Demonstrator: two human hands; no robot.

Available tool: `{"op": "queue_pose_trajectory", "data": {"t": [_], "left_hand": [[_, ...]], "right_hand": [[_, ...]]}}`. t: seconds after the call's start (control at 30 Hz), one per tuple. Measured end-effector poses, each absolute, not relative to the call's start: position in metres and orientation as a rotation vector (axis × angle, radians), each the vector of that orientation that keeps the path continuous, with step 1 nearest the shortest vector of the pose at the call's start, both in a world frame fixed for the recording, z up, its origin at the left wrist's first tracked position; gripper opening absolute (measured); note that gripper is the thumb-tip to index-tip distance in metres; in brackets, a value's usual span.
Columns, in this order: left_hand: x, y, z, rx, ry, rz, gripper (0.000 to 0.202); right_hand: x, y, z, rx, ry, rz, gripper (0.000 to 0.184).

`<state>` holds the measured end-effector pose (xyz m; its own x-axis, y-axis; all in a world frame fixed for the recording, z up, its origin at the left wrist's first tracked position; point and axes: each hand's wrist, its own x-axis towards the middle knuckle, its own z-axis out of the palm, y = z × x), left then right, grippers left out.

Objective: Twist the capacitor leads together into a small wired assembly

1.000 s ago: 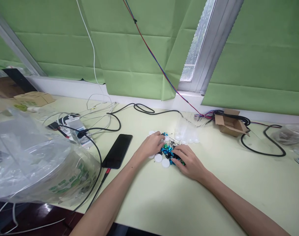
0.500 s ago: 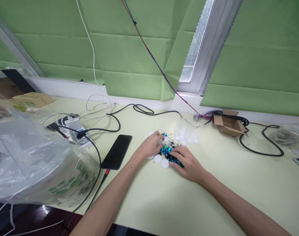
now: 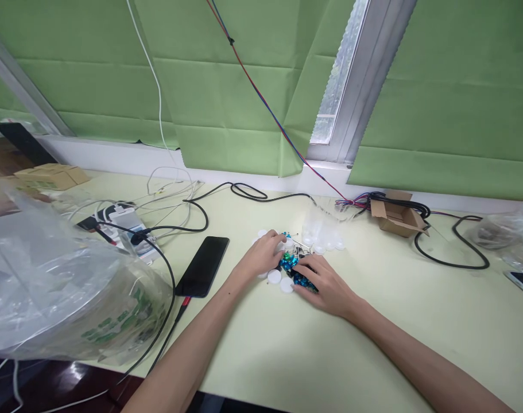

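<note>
Bare left hand (image 3: 265, 252) and bare right hand (image 3: 324, 285) at either side of a small heap of shiny blue, green and black parts (image 3: 289, 261), mid pale-green counter (image 3: 261, 355). Fingers of both hands curl over the heap, slightly apart; cannot tell whether either pinches a piece. Flat round white discs (image 3: 274, 277) lie along heap's near edge. Translucent plastic pieces (image 3: 324, 234) lie just beyond; black rectangular smartphone (image 3: 203, 267) lies left of left hand, not touching.
</note>
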<state>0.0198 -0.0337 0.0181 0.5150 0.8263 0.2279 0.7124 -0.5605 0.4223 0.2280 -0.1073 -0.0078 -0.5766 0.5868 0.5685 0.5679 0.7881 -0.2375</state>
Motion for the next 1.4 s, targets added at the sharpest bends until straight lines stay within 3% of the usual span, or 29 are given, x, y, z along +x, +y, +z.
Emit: {"op": "queue_pose_trajectory", "data": {"t": [0.47, 0.73, 0.93, 1.17, 1.4], "left_hand": [[0.023, -0.039, 0.024, 2.589, 1.363, 0.527, 0.031], [0.028, -0.042, 0.032, 2.505, 1.396, 0.663, 0.033], [0.029, -0.041, 0.032, 2.513, 1.502, 0.728, 0.041], [0.029, -0.041, 0.030, 2.449, 1.594, 0.692, 0.057], [0.030, -0.039, 0.026, 2.296, 1.576, 0.803, 0.064]], "right_hand": [[0.227, -0.108, -0.007, -0.883, -2.331, 0.026, 0.028], [0.227, -0.107, -0.004, -0.916, -2.195, 0.020, 0.028], [0.203, -0.112, -0.006, -0.948, -1.918, -0.052, 0.031], [0.196, -0.104, -0.008, -1.069, -1.927, -0.071, 0.016], [0.197, -0.105, -0.007, -1.116, -2.066, -0.046, 0.019]]}}
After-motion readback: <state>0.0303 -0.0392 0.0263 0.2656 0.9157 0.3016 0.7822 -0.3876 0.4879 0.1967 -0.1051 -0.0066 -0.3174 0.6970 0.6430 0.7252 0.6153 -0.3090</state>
